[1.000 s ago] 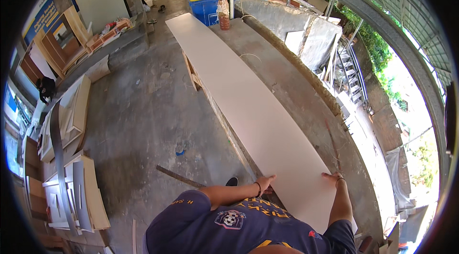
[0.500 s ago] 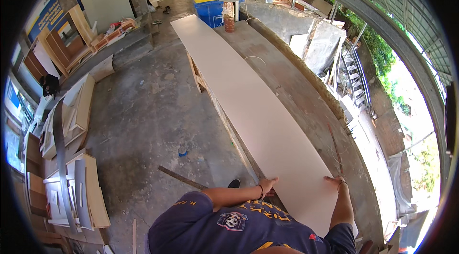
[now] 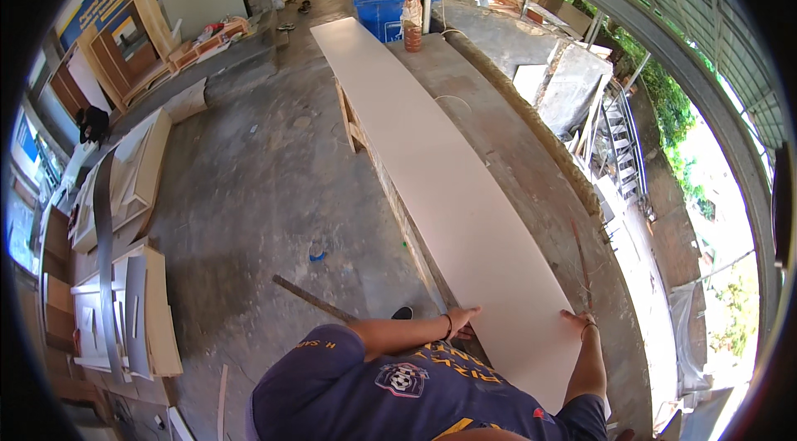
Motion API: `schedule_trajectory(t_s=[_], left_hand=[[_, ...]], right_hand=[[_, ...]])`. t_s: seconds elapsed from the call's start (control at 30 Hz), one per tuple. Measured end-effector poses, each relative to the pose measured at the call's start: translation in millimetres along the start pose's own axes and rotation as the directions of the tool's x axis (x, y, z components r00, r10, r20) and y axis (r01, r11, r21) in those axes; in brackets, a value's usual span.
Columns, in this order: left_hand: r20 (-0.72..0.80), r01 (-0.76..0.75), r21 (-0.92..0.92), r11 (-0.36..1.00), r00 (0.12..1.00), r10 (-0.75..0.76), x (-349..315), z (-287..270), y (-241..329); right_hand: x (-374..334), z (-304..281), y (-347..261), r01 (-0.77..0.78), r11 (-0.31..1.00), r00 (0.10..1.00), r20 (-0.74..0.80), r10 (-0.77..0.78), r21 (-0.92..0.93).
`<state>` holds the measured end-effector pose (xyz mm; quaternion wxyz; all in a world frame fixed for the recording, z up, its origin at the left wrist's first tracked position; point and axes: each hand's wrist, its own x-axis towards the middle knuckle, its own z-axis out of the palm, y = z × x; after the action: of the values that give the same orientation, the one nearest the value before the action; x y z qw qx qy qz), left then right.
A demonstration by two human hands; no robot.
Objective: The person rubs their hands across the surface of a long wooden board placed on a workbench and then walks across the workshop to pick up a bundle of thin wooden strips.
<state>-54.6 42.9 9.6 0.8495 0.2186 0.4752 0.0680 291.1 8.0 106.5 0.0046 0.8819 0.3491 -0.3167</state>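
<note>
And here's the big one: a long, pale board (image 3: pixel 448 183), stretching from the person's middle away towards the blue bin (image 3: pixel 380 24), lying face-up with a timber support (image 3: pixel 349 121) showing under its left edge. Near end close to the body, and the left hand (image 3: pixel 462 321) has that left edge, thumb up on the face! Across the width, the right hand (image 3: pixel 579 325) takes the opposite edge, thumb on top as well (its fingers are mostly hidden, so how tight the hold is, I can't tell). The hands stand apart, the board between them. The step looks like steadying or lining up this panel; any shift, I'd judge, calls for both sides to go together, or that far end swings.

Now the count, big to small! One board. One bin, yellow-topped. One support in sight (more may hide below). One dark strip (image 3: pixel 311 298) on the floor. Two hands, both on the board. And one little blue scrap (image 3: pixel 316 257), out on the concrete.
</note>
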Motion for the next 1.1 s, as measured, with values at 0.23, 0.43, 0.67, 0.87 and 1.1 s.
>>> schedule_trajectory(t_s=[0.23, 0.43, 0.67, 0.87, 1.1], left_hand=[[0.144, 0.004, 0.104, 0.995, 0.989, -0.02, -24.1, -13.4, 12.0], [0.205, 0.005, 0.036, 0.999, 0.979, -0.012, -30.5, -21.5, 2.4], [-0.042, -0.263, -0.325, 0.908, 0.964, 0.264, -77.8, -98.2, 7.4], [-0.511, -0.89, 0.028, 0.455, 0.378, 0.772, -263.9, -74.7, 154.8], [0.169, -0.824, 0.558, 0.097, 0.228, 0.959, -325.4, 13.1, 215.4]], right_hand=[[101.6, 46.8, 68.1, 0.258, 0.966, 0.93, -0.268, -0.252, -0.012], [69.8, 10.5, 75.9, 0.368, 0.897, 0.901, -0.145, -0.409, -0.243], [109.2, 25.2, 91.7, 0.472, 0.865, 0.81, -0.303, -0.502, -0.17], [92.5, 16.7, 65.4, 0.356, 0.866, 0.873, -0.205, -0.442, -0.353], [96.8, 26.5, 84.0, 0.269, 0.923, 0.925, -0.193, -0.327, -0.275]])
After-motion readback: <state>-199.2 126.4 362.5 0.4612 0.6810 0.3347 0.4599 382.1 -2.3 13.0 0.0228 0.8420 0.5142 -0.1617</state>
